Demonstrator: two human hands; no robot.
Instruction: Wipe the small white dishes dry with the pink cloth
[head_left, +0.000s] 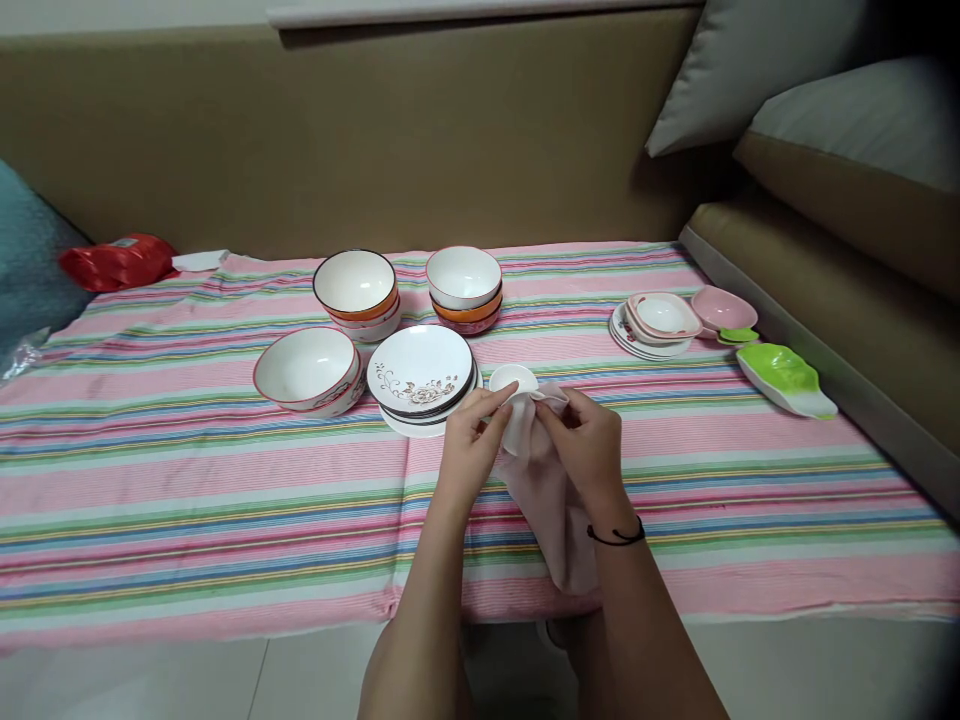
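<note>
At the far left corner of the striped sheet (225, 470) lies a red packet (116, 260). Toward the middle, a red-rimmed bowl (307, 368) stands alone, with a stack of bowls (356, 290) behind it. Just right of these is a pile of flowered plates (420, 378), and a second stack of bowls (463, 288) stands nearer the back edge.

The small white dish (514, 380) is lifted just right of the plates, about midway between the back and front edges. The left hand (469, 445) is closed on its rim. The right hand (589, 450) is close against it, pinching a pale pink cloth (551, 500) to the dish, and the rest of the cloth hangs toward the front edge.

Further right, near the right edge, are a pile of small plates (660, 320), a pink bowl (721, 308) and a green leaf dish (784, 378).

By the look of it the wiping is midway: one dish is in hand. Whether the left piles are done and the right group is waiting, I cannot tell, as nothing shows wet or dry
</note>
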